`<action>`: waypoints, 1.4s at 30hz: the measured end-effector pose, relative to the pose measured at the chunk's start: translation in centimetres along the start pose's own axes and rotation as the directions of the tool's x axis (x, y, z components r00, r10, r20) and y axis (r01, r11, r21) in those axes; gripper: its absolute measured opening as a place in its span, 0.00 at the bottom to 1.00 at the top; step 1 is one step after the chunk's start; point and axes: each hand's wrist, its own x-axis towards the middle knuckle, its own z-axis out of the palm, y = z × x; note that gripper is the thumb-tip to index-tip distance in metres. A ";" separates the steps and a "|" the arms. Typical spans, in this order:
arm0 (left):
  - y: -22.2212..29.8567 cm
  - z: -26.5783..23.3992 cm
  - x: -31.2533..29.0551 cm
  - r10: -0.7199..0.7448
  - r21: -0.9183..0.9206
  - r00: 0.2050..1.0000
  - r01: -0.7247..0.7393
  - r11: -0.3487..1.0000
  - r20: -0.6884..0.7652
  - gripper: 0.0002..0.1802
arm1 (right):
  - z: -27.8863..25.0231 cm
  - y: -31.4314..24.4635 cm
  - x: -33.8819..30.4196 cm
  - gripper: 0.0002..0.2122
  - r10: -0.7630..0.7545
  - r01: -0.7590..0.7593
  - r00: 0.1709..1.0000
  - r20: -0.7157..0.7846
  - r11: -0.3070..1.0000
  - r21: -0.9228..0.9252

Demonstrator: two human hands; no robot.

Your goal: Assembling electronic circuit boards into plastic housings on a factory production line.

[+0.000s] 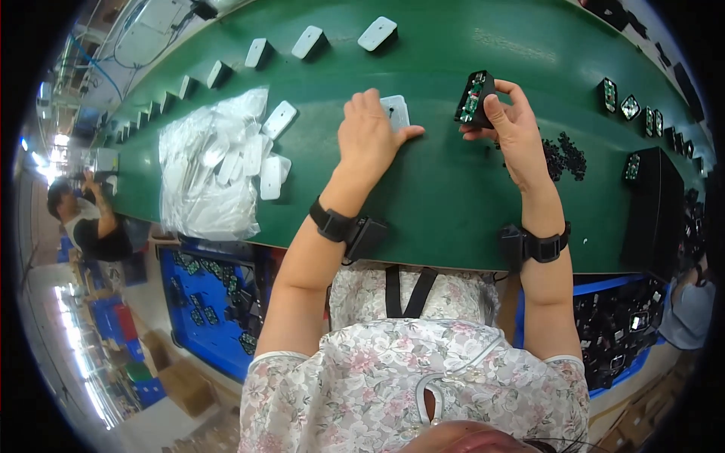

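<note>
My right hand point(515, 128) grips a black housing point(488, 89) between thumb and fingers, tilted above the green table. Its open side shows a green circuit board point(473, 97). Further left, my left hand point(366, 134) rests over a white plastic cover point(397, 110) on the tabletop, hiding part of it. The left thumb stretches out to the right, apart from the bent fingers. Just beyond my right wrist lies a pile of small black parts point(565, 157).
A clear plastic bag point(200, 177) of white covers lies left, with loose covers point(280, 119) beside it. White-topped black housings point(309, 42) line the far side. Housings with boards point(630, 107) and a black box point(655, 208) stand right. Blue crates point(208, 321) sit below; a person point(94, 219) works left.
</note>
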 end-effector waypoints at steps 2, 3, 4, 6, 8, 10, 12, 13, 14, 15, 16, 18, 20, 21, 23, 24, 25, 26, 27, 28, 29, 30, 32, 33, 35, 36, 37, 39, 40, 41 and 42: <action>0.1 0.6 0.3 0.058 -0.011 0.998 -0.058 0.998 -0.041 0.37 | 0.3 0.4 0.2 0.23 -0.064 0.064 0.998 -0.017 0.998 -0.029; 0.0 0.7 0.5 0.129 -0.015 0.989 -0.131 0.991 -0.076 0.39 | 0.4 0.6 0.4 0.21 -0.133 0.131 0.990 -0.045 0.990 -0.049; -0.1 0.6 0.6 0.170 -0.085 0.984 -0.174 0.981 -0.054 0.40 | 0.4 0.9 0.4 0.21 -0.129 0.126 0.991 -0.035 0.990 -0.061; -1.0 0.4 0.9 0.277 -0.153 0.960 -0.279 0.948 -0.035 0.39 | 0.3 1.1 0.5 0.18 -0.309 0.289 0.951 -0.023 0.911 -0.295; -2.1 0.2 0.9 0.382 -0.217 0.924 -0.377 0.900 -0.022 0.39 | 1.3 0.8 0.3 0.18 -0.342 0.303 0.940 -0.002 0.834 -0.461; -2.9 -0.1 0.9 0.368 -0.478 0.929 -0.341 0.810 -0.040 0.38 | 1.8 0.9 0.5 0.19 -0.439 0.370 0.894 0.094 0.602 -0.708; -3.5 -0.6 0.4 0.328 -0.523 0.945 -0.289 0.802 -0.019 0.37 | 2.2 0.7 0.8 0.18 -0.454 0.422 0.867 0.205 0.451 -0.786; -3.6 -0.8 0.1 0.295 -0.564 0.956 -0.238 0.791 0.009 0.36 | 2.6 0.6 1.0 0.17 -0.454 0.469 0.835 0.310 0.292 -0.834; -3.6 -0.9 0.0 0.289 -0.568 0.957 -0.233 0.790 0.010 0.36 | 3.1 0.7 1.2 0.17 -0.464 0.494 0.818 0.340 0.264 -0.828; -3.6 -1.1 -0.2 0.326 -0.563 0.945 -0.273 0.780 -0.007 0.33 | 3.4 0.7 1.3 0.17 -0.457 0.494 0.820 0.343 0.263 -0.829; -3.5 -1.1 -0.3 0.360 -0.557 0.933 -0.312 0.770 -0.025 0.31 | 3.7 0.8 1.4 0.17 -0.423 0.497 0.824 0.377 0.221 -0.839; -3.6 -0.9 -0.3 0.369 -0.555 0.929 -0.312 0.771 -0.011 0.30 | 4.0 0.9 1.5 0.16 -0.377 0.503 0.829 0.413 0.177 -0.846; -3.8 -0.6 -0.2 0.373 -0.551 0.928 -0.309 0.775 0.004 0.28 | 4.3 1.1 1.8 0.16 -0.357 0.509 0.826 0.436 0.142 -0.849; -3.9 -0.4 -0.1 0.385 -0.543 0.923 -0.322 0.776 0.003 0.29 | 4.4 1.0 1.9 0.16 -0.346 0.513 0.827 0.442 0.143 -0.847; -4.1 -0.1 -0.3 0.391 -0.543 0.920 -0.322 0.776 0.013 0.29 | 4.6 0.8 2.0 0.16 -0.319 0.507 0.832 0.453 0.105 -0.856; -4.3 0.0 -0.4 0.405 -0.526 0.914 -0.332 0.783 0.027 0.30 | 4.7 0.8 1.9 0.16 -0.308 0.504 0.837 0.453 0.111 -0.856; -4.3 0.1 -0.3 0.421 -0.511 0.906 -0.344 0.788 0.039 0.32 | 4.7 0.8 1.9 0.16 -0.307 0.506 0.833 0.460 0.088 -0.858; -4.4 0.1 -0.3 0.417 -0.518 0.908 -0.335 0.787 0.046 0.32 | 4.8 0.8 1.9 0.16 -0.307 0.507 0.830 0.466 0.066 -0.860; -4.3 0.1 -0.3 0.418 -0.488 0.907 -0.343 0.803 0.050 0.32 | 4.9 0.8 1.9 0.16 -0.297 0.503 0.835 0.463 0.070 -0.862; -4.2 0.0 -0.4 0.417 -0.456 0.907 -0.349 0.818 0.055 0.32 | 5.1 0.9 1.7 0.16 -0.312 0.495 0.831 0.461 0.036 -0.868; -4.0 -0.2 -0.5 0.413 -0.463 0.908 -0.341 0.818 0.062 0.32 | 5.3 1.0 1.6 0.16 -0.327 0.487 0.826 0.459 0.003 -0.874; -3.8 -0.4 -0.5 0.414 -0.401 0.908 -0.355 0.844 0.069 0.31 | 5.4 1.1 1.5 0.16 -0.319 0.484 0.831 0.457 0.007 -0.875; -3.6 -0.7 -0.6 0.414 -0.340 0.906 -0.366 0.866 0.081 0.31 | 5.7 1.0 1.3 0.16 -0.328 0.444 0.838 0.436 -0.052 -0.894; -3.6 -0.9 -0.6 0.428 -0.298 0.901 -0.391 0.871 0.068 0.30 | 5.7 1.0 1.3 0.16 -0.325 0.443 0.840 0.434 -0.050 -0.895; -3.5 -1.0 -0.5 0.446 -0.254 0.894 -0.421 0.871 0.050 0.29 | 5.5 0.6 1.4 0.16 -0.328 0.446 0.852 0.409 0.045 -0.894; -3.5 -0.8 -0.4 0.461 -0.221 0.887 -0.445 0.868 0.024 0.29 | 5.2 0.5 1.7 0.16 -0.333 0.447 0.849 0.409 0.042 -0.894; -3.4 -0.6 0.0 0.485 -0.188 0.874 -0.478 0.858 -0.009 0.29 | 4.4 0.4 2.4 0.15 -0.306 0.476 0.851 0.426 0.107 -0.873; -2.5 -0.3 0.6 0.455 -0.199 0.889 -0.454 0.868 -0.044 0.28 | 3.1 0.3 4.0 0.14 -0.294 0.506 0.845 0.446 0.169 -0.846; -2.0 0.1 0.9 0.422 -0.224 0.904 -0.426 0.876 -0.070 0.26 | 2.4 0.4 4.8 0.13 -0.182 0.369 0.929 0.321 0.452 -0.812; -2.1 0.4 1.4 0.432 -0.214 0.898 -0.440 0.872 -0.082 0.26 | 2.1 0.4 5.4 0.11 -0.038 0.196 0.971 0.235 0.686 -0.700; -2.2 0.9 2.1 0.361 -0.290 0.930 -0.363 0.886 -0.063 0.24 | 2.1 0.4 5.4 0.13 0.074 0.037 0.981 0.179 0.837 -0.546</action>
